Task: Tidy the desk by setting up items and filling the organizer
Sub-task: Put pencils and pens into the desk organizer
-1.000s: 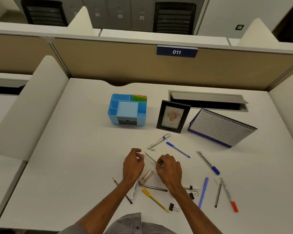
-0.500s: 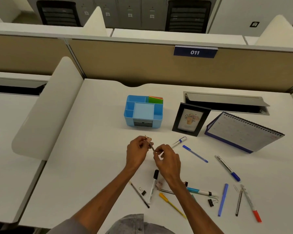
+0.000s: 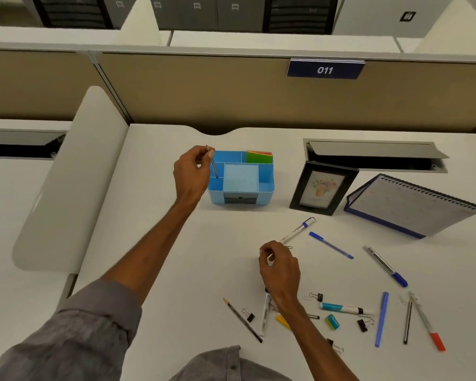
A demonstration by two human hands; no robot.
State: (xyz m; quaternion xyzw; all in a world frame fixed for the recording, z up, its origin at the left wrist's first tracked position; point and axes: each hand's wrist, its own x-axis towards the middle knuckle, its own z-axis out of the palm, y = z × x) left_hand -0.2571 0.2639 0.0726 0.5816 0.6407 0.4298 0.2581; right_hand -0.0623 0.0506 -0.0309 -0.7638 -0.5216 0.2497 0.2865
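Note:
A blue desk organizer [image 3: 267,185] stands at the desk's middle back, with green and orange sticky notes [image 3: 259,157] in its rear right compartment. My left hand [image 3: 190,174] is at the organizer's left side and pinches a thin dark pencil [image 3: 213,167], whose lower end dips into a left compartment. My right hand [image 3: 279,266] hovers low over the desk with fingers curled; nothing shows in it. Several pens, markers and binder clips lie scattered in front, among them a white marker with a blue cap [image 3: 297,230] and a blue pen [image 3: 331,245].
A black photo frame [image 3: 322,188] and a spiral desk calendar [image 3: 412,206] stand to the right of the organizer. Behind them is an open cable tray [image 3: 374,155]. A white curved divider [image 3: 66,182] borders the desk's left. A tan partition closes the back.
My left hand has carried the thin pencil from the desk's front up to the organizer's left side. My right hand let go of it and stayed low near the scattered pens.

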